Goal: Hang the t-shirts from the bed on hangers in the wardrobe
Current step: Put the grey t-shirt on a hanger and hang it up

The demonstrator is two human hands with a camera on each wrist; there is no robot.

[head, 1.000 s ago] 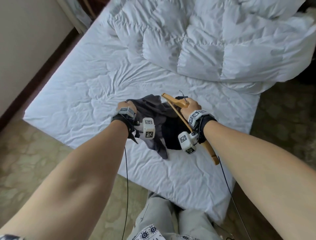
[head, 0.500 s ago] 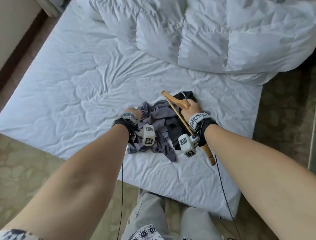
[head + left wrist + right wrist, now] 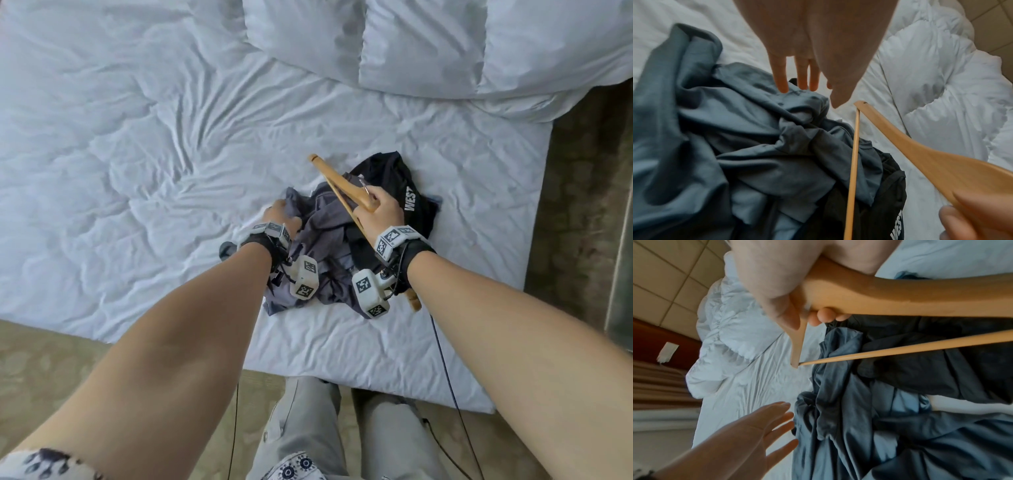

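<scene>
A crumpled grey-blue t-shirt [image 3: 318, 240] [image 3: 719, 138] [image 3: 859, 426] lies on the white bed sheet [image 3: 137, 154], partly over a black t-shirt [image 3: 407, 192] [image 3: 879, 203] with white lettering. My right hand [image 3: 380, 205] [image 3: 797, 305] grips a wooden hanger [image 3: 342, 186] [image 3: 920, 154] [image 3: 900, 293] at its middle, holding it tilted above the pile. My left hand [image 3: 281, 219] [image 3: 803, 78] [image 3: 764, 426] is spread with straight fingers at the far left edge of the grey-blue shirt, fingertips [image 3: 784, 89] touching the cloth.
A bunched white duvet [image 3: 428, 44] [image 3: 941, 89] covers the far side of the bed. The near bed edge [image 3: 308, 370] meets patterned carpet [image 3: 51, 370], where my grey trouser legs [image 3: 342, 428] stand. A dark wood strip and tiled wall [image 3: 663, 280] show beyond the bed.
My left hand has let go of the grey-blue shirt and spread open over its far edge. The shirt has settled flatter on the bed. The right hand still holds the hanger.
</scene>
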